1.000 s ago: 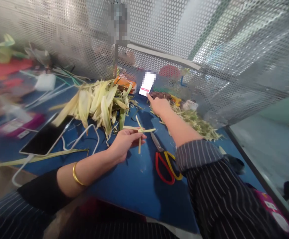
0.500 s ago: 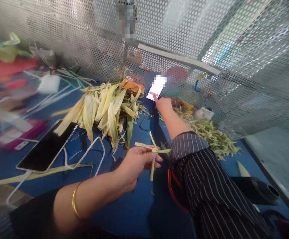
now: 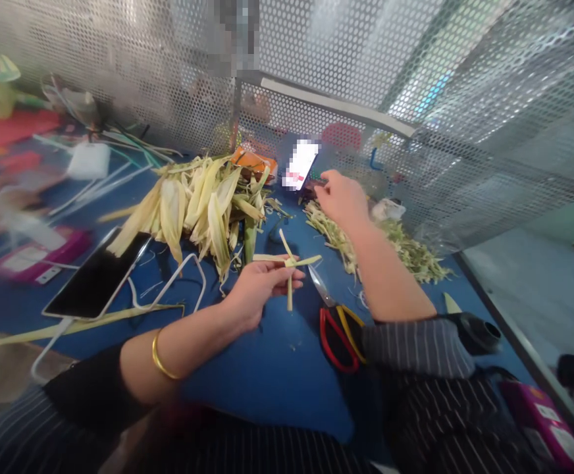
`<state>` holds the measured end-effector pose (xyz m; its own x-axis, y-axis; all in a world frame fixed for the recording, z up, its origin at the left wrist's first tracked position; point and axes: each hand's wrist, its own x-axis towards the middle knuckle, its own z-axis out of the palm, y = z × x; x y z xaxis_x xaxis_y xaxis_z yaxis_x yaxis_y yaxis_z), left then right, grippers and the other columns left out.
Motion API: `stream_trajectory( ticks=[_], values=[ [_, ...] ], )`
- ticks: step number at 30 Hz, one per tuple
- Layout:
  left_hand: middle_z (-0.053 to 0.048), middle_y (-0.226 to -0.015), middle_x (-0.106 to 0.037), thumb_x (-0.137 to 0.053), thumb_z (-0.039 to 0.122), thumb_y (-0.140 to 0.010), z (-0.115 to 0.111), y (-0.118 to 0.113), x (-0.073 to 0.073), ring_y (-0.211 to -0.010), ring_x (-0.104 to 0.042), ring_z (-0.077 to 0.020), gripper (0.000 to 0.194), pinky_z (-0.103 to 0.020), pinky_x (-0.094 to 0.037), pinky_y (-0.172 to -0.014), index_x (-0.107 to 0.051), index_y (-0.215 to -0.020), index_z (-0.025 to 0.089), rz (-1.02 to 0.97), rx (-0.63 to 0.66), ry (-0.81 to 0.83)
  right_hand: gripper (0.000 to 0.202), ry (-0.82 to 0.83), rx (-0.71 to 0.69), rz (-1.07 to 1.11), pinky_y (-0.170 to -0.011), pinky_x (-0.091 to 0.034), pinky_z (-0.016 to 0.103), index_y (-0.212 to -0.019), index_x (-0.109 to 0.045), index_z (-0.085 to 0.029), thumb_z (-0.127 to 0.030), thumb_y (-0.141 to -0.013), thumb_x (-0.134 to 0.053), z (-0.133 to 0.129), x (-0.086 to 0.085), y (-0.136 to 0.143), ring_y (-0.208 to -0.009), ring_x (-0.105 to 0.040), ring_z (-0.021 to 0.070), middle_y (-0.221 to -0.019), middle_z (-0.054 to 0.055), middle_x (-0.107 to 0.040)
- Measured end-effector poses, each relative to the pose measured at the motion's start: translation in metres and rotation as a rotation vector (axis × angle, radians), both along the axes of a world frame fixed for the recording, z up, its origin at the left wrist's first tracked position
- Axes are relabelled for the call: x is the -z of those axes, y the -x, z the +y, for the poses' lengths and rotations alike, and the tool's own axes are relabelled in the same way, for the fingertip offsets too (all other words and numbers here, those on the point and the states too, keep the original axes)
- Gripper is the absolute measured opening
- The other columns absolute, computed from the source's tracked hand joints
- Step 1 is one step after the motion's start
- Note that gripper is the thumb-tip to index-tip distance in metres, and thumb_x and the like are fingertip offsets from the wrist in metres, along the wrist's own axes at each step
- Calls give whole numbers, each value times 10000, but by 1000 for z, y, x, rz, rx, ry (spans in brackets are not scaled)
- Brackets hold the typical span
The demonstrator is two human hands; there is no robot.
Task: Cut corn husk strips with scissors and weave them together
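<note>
My left hand (image 3: 267, 283) pinches a small cross of corn husk strips (image 3: 291, 262), folded together at the middle with ends sticking out. My right hand (image 3: 341, 197) reaches forward beside the lit phone (image 3: 301, 164), over a heap of shredded husk (image 3: 410, 253). Its fingers are loosely bent and apart, with nothing seen in them. Left of the phone lies a bunch of dried corn husks (image 3: 203, 204). Scissors (image 3: 336, 322) with red and yellow handles rest on the blue table between my arms, blades slightly parted.
A dark phone (image 3: 99, 276) on a white cable (image 3: 168, 299) lies at the left, near a magenta box (image 3: 45, 257). An orange packet (image 3: 255, 161) sits behind the husks. A perforated metal screen (image 3: 326, 99) borders the table's back. Blurred at far left is another person's hand (image 3: 0, 217).
My right hand has drawn away from the lit phone's screen toward the right. My left hand still holds the husk cross. The view has shifted, and the scissors now show fully.
</note>
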<state>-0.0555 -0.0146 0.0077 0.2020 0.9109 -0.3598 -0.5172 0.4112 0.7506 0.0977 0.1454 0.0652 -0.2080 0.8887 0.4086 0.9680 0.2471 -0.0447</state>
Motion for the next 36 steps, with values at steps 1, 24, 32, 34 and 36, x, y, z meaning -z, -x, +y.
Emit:
stream_trajectory(
  ticks=[1,24,32,34,36],
  values=[
    [-87,-797,-715,-654,108,-763,0,0,1,-683,-668,-130,238,-269,-513,-732,-674,-1000,95,-1,-9,-10,284,-35,-22,75,-688,-397,324,-1072,-614,-162,-303,-884,-455,-28,-8,-4,-813,-601,239,-901,101,-683],
    [-70,-839,-715,-819,194,-575,-6,-14,24,-705,-633,-111,203,-229,-501,-715,-727,-730,102,149,-15,-241,261,376,-347,700,-618,-385,240,-649,-544,-200,-300,-881,-477,-189,78,-11,-626,-522,126,-651,-17,-585],
    [-68,-770,-712,-781,200,-640,-4,-5,18,-690,-650,-128,274,-278,-505,-761,-712,-885,100,167,96,-216,244,-125,-314,185,-938,-332,373,-1061,-624,-205,-343,-902,-501,-172,69,-32,-1047,-533,229,-1052,85,-649],
    [-57,-737,-701,-763,202,-660,-5,-5,16,-656,-637,-120,240,-275,-500,-748,-711,-871,101,185,149,-217,212,-98,-364,122,-1011,-280,382,-1032,-629,-215,-306,-920,-475,-168,71,-34,-1029,-554,204,-1010,57,-675],
    [-42,-683,-678,-742,212,-684,-5,-6,15,-622,-618,-112,217,-265,-492,-720,-712,-870,104,214,196,-232,220,-83,-386,69,-1050,-240,385,-936,-642,-214,-286,-940,-434,-166,74,-35,-914,-584,173,-880,28,-694]
  ],
)
